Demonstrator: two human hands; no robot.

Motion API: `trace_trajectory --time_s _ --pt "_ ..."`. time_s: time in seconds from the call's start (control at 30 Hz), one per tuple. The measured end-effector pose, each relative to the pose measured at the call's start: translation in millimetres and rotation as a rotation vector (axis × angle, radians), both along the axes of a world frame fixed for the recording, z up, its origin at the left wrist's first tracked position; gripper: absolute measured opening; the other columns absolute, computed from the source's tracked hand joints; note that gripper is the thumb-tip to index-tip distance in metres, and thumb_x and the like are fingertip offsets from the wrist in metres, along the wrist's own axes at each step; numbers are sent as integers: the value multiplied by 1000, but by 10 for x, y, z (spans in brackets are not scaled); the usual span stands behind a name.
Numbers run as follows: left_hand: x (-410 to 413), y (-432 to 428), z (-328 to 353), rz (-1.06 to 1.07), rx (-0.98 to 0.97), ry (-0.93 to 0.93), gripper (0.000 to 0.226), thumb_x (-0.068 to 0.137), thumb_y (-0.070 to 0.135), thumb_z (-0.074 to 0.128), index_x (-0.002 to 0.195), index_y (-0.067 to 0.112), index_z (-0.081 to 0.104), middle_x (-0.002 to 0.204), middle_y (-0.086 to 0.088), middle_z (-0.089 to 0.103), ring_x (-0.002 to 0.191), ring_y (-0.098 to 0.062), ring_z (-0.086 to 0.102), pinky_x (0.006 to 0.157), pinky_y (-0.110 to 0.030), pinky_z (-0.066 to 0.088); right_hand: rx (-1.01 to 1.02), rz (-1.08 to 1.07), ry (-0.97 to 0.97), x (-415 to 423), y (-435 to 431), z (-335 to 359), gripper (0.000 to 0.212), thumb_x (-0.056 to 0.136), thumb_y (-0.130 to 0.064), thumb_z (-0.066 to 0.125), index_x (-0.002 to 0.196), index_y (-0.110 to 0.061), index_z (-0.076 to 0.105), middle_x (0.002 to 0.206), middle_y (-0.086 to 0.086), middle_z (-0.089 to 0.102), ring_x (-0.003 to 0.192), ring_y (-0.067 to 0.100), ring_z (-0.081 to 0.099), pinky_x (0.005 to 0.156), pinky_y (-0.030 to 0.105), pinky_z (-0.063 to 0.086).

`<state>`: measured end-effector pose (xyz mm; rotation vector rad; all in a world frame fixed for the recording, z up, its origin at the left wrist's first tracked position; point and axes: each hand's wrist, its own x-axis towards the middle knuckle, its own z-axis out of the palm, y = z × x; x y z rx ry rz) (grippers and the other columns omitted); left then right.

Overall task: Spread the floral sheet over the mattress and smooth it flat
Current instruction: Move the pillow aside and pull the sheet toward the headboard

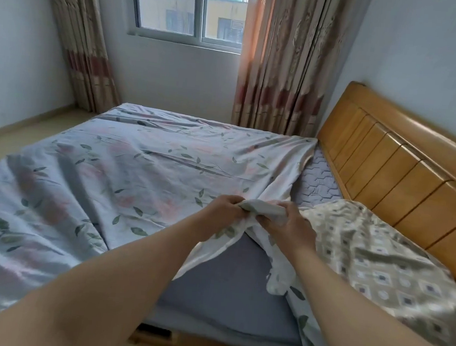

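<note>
Both hands, left hand [225,210] and right hand [286,222], have a tight grip on a bunched edge of the floral sheet [128,169] near the head end of the bed. Roughly halfway there, I'd say: the sheet covers the foot end and far side, wrinkled, with some spilling off the near foot corner. Bare mattress [227,288] shows along the near edge and in a strip by the headboard [403,171]. That patterned blanket [378,268] sits on the head corner, so it's in my way. Plenty of floor past the foot end.
</note>
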<state>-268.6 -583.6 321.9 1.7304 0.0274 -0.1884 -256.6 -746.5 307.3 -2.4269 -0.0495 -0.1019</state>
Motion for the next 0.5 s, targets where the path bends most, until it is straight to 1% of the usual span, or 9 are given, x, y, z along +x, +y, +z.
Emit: trace_trajectory --time_s 0.07,0.1,0.13,0.2,0.27,0.33,0.37,0.43,0.5 --pt "-15 71 -2 -42 -92 49 13 72 9 65 83 15 68 86 -12 61 80 -23 53 70 -28 41 -82 -108 65 41 -88 -59 29 89 -35 53 117 -27 53 118 7 62 109 31 57 85 34 44" --pt "-23 100 -13 -85 -99 75 12 78 7 63 86 14 68 87 -10 62 80 -24 54 70 -28 42 -54 -191 99 40 -137 -81 23 91 -30 48 113 -25 56 118 10 62 108 33 57 88 36 45" --pt "-44 114 -18 -139 -80 107 13 84 3 59 89 13 67 85 -7 62 77 -21 55 67 -27 43 39 -297 123 22 -178 -83 19 92 -24 45 107 -22 57 118 12 62 105 33 56 90 37 45" --pt "-122 76 -9 -246 11 193 14 90 4 55 96 12 65 82 -2 62 72 -15 56 63 -22 46 338 -546 101 1 -258 -69 18 94 -13 40 102 -14 56 118 17 60 100 32 54 90 37 43" --pt "-195 0 -35 -357 134 285 18 93 9 54 108 13 62 87 -1 63 80 -18 59 73 -23 51 545 -738 -42 -12 -303 -16 18 92 -7 38 99 -12 53 115 17 59 96 30 53 84 37 41" --pt "-239 -103 -60 -498 237 339 29 95 15 53 123 11 57 103 -5 61 97 -24 56 90 -33 46 639 -821 -217 -17 -314 72 14 89 -5 37 86 -15 46 102 15 58 86 23 48 76 36 38" --pt "-252 -152 -56 -574 262 372 35 96 21 51 130 12 52 113 -6 57 105 -25 53 94 -36 41 690 -840 -297 -21 -321 131 16 86 -5 37 77 -17 42 94 11 55 83 20 46 74 35 37" --pt "-236 -215 -37 -638 211 446 46 98 43 39 137 20 45 127 -3 50 116 -23 48 98 -39 37 747 -824 -447 -52 -355 243 23 79 -7 36 66 -26 33 79 -1 47 78 17 42 70 33 36" --pt "-199 -285 17 -539 70 452 54 95 58 28 131 23 50 126 -2 50 114 -21 49 99 -40 39 721 -784 -547 -117 -439 327 21 74 -13 35 64 -30 29 73 -6 41 78 16 41 70 31 34"
